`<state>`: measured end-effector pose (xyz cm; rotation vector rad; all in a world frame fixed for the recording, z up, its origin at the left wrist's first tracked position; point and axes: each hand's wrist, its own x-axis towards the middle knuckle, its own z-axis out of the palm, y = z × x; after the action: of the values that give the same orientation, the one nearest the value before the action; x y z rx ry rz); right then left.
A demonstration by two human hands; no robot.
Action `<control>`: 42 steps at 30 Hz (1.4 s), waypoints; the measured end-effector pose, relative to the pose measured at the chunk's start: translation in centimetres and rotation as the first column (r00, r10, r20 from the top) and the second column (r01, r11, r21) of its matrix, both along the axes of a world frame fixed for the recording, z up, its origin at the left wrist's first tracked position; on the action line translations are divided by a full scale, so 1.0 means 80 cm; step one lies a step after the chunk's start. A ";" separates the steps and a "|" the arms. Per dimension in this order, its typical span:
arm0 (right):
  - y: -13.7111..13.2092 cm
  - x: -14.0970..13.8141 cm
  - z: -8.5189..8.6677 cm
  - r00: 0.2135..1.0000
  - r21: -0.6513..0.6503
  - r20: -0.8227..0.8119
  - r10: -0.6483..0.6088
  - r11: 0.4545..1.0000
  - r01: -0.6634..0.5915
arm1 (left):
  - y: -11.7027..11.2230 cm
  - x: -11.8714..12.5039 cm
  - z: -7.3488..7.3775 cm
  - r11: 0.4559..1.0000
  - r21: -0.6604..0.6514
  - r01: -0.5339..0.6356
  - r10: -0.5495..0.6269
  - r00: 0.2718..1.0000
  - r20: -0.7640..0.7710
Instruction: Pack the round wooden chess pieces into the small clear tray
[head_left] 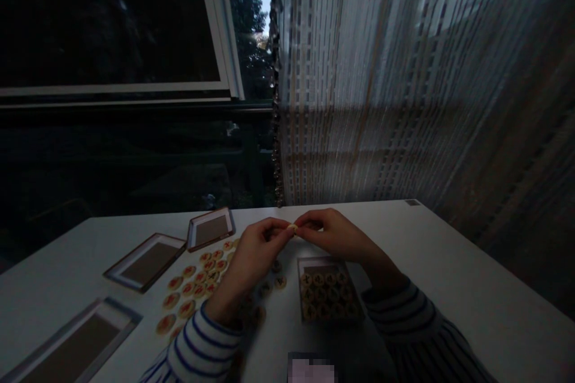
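Between the fingertips of both my hands is a small round Chinese chess piece (293, 227), raised over the table. My left hand (260, 245) pinches it from the left, and my right hand (335, 233) pinches it from the right. Below my right hand stands a box (309, 262) with rows of chess pieces (330, 295) in its nearer part and a bare strip at its far end. Loose pieces with red characters (200, 278) lie spread to the left, partly hidden by my left forearm. A few dark-lettered pieces (280, 282) lie between that arm and the box.
Two shallow trays (146, 260) (211, 228) sit on the white table (449, 275) at the left, beyond the loose pieces. A larger tray (76, 341) is at the near left. A string curtain (368, 102) hangs behind the table, beside a dark window (108, 24).
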<state>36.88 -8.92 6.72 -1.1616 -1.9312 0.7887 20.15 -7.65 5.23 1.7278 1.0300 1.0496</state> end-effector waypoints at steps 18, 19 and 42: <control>0.002 0.000 -0.004 0.988 0.110 0.154 -0.026 0.994 0.009 | 0.005 -0.003 -0.001 0.997 -0.081 0.000 0.000 1.000 0.006; 0.002 0.000 -0.005 0.988 0.108 0.155 -0.027 0.994 0.010 | 0.006 -0.003 -0.001 0.997 -0.079 -0.002 0.003 1.000 0.009; 0.007 0.002 -0.010 0.992 0.097 0.126 -0.013 0.995 0.001 | 0.010 -0.003 -0.008 0.990 -0.133 0.053 -0.047 0.998 0.048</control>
<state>37.08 -8.38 5.92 -1.1837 -2.0440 0.6235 19.93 -6.88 4.59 1.6068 1.0008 0.9609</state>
